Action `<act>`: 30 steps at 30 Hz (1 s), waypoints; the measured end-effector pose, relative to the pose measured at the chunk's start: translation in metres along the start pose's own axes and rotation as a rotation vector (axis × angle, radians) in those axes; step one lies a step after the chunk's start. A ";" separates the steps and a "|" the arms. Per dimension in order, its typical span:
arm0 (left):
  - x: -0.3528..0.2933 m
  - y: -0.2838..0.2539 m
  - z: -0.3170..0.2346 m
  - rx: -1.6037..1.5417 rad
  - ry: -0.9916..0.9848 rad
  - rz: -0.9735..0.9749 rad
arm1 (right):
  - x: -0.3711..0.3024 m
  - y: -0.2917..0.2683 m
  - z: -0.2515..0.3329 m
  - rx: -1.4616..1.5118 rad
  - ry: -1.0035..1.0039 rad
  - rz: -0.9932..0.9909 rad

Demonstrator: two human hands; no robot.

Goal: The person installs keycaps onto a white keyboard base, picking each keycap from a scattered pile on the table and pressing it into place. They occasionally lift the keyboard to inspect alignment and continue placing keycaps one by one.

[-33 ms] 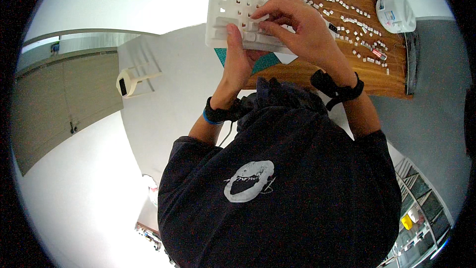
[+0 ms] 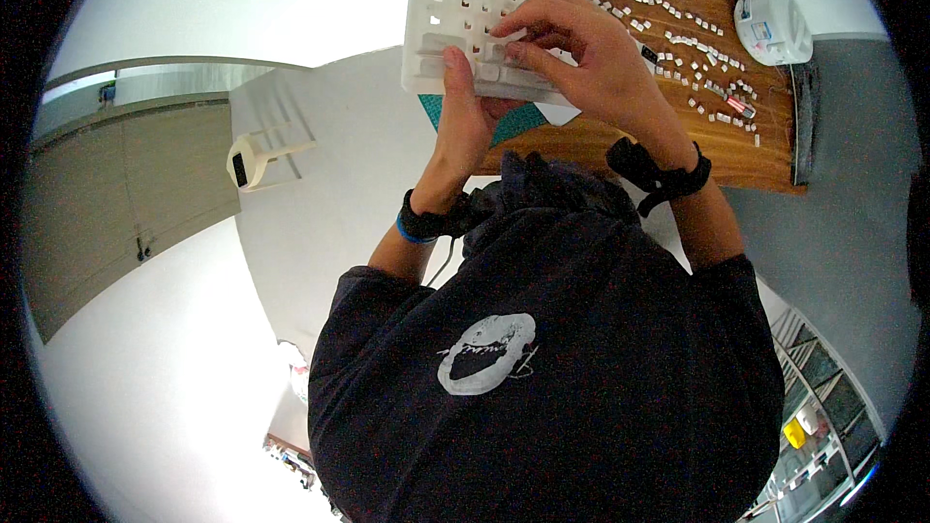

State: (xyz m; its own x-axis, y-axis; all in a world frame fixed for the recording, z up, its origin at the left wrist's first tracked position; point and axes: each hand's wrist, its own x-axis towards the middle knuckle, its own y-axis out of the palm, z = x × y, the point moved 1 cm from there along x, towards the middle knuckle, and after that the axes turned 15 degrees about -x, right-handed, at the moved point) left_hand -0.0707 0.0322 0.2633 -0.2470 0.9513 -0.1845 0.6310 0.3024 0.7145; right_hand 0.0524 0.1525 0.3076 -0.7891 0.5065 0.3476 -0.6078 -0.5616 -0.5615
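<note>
A white keyboard (image 2: 420,15) is held up and tilted above the table's near left part. Most of its visible sockets are bare, while a few wide white keycaps (image 2: 441,66) sit along its near edge. My left hand (image 2: 467,116) grips that near edge, thumb on top and fingers underneath. Over the keyboard's near middle, my right hand (image 2: 572,44) has thumb and fingertips drawn together in a pinch against the keys. Whatever lies between those fingertips is hidden. Many loose white keycaps (image 2: 693,42) lie in rows on the brown wooden table (image 2: 765,150).
Part of a green cutting mat (image 2: 520,124) shows under the keyboard. A small red-and-white item (image 2: 741,107) lies among the keycaps. At the table's far right corner stands a white tub (image 2: 775,29). A cream stool (image 2: 252,161) is on the floor to the left.
</note>
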 end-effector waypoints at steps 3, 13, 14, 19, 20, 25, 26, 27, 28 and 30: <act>0.004 0.001 -0.001 0.034 0.001 -0.005 | 0.003 -0.005 -0.005 -0.133 -0.038 0.036; 0.010 0.000 0.002 0.107 0.015 -0.035 | 0.004 -0.007 -0.008 0.186 0.115 0.026; 0.011 -0.003 0.003 0.113 0.007 -0.035 | 0.004 -0.008 -0.010 0.160 0.081 0.023; 0.013 -0.003 0.007 0.151 0.016 -0.047 | 0.004 -0.008 -0.008 0.035 -0.030 -0.056; 0.013 -0.002 0.007 0.164 0.014 -0.046 | 0.004 -0.007 -0.006 0.017 -0.032 -0.091; 0.014 0.001 0.009 0.160 0.018 -0.053 | 0.004 -0.008 -0.005 0.024 -0.050 -0.141; 0.015 0.000 0.009 0.174 0.021 -0.044 | 0.003 -0.009 -0.005 0.017 -0.056 -0.136; 0.015 -0.001 0.009 0.187 0.024 -0.034 | 0.003 -0.010 -0.004 0.010 -0.062 -0.131; 0.014 -0.002 0.010 0.201 0.027 -0.026 | 0.003 -0.011 -0.004 -0.018 -0.073 -0.136; 0.010 0.003 0.009 0.227 0.024 -0.033 | 0.002 -0.014 -0.003 -0.074 -0.093 -0.144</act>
State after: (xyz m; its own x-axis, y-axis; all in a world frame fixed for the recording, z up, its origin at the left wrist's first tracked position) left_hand -0.0642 0.0429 0.2574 -0.2861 0.9397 -0.1872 0.7707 0.3418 0.5378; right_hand 0.0593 0.1630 0.3139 -0.7016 0.5130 0.4945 -0.7093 -0.4363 -0.5537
